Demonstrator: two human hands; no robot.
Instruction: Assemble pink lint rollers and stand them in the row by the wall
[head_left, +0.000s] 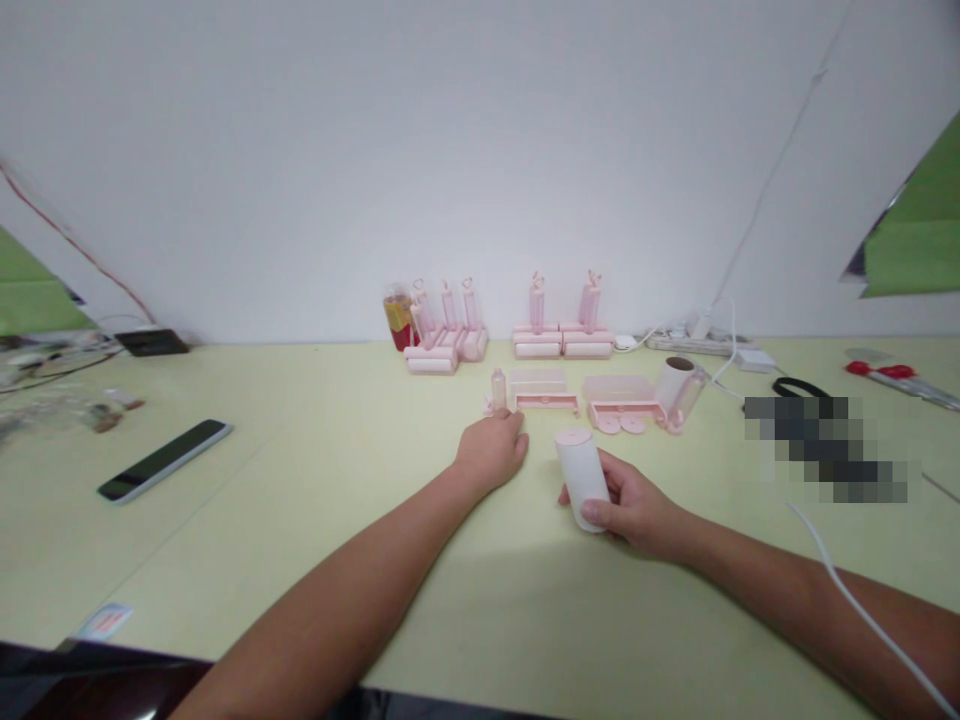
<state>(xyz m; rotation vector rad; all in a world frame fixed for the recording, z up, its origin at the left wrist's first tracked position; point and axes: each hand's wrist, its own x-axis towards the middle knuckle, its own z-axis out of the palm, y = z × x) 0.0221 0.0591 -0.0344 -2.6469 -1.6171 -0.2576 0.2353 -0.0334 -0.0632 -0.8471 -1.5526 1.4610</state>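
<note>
Yellowish tabletop (480, 610) beneath, right fingers (604, 515) curl round a white roll (582, 482); whether left fingers (513, 424) hold anything is hidden.

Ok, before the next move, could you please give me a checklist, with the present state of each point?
1. Right hand holding the white roll: ok.
2. Pink cap on the roll's upper end: ok.
3. Cap on its lower end: cannot tell, that end faces away.
4. Left hand gripping something: cannot tell, fingertips partly hidden.
5. Both hands free: not ok, the right one is occupied.
6. Two pink discs within view: ok.
</note>
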